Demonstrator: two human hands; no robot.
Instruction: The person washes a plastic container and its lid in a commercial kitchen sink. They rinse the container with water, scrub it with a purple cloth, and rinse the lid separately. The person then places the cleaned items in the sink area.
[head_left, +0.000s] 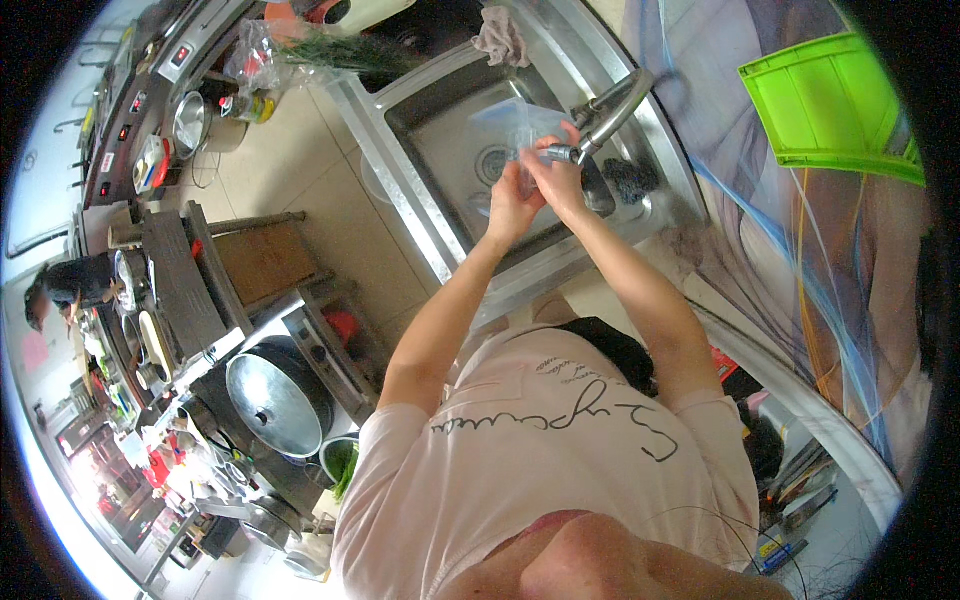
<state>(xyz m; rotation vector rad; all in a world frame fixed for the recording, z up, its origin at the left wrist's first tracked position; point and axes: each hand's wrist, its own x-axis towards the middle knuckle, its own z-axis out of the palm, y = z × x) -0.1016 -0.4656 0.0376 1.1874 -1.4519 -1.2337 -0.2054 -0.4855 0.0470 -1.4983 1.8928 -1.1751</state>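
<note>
A steel sink basin (442, 112) lies before me. Over it, my left hand (514, 201) grips the near end of a clear plastic container (517, 124) from the left. My right hand (556, 171) is on the same container from the right, its fingers close to the spout of the metal faucet (637, 94). The two hands nearly touch. Beneath them, left of the container, shows the basin's drain (492, 163). Whether water runs is not clear.
A grey cloth (501, 37) lies on the sink's far rim, a dark scouring pad (628, 180) at its right. Green leafy stalks (337, 52) lie beyond. A green plastic basket (832, 109) is at right. A lidded pot (274, 401) stands at left; a person (71, 289) is farther off.
</note>
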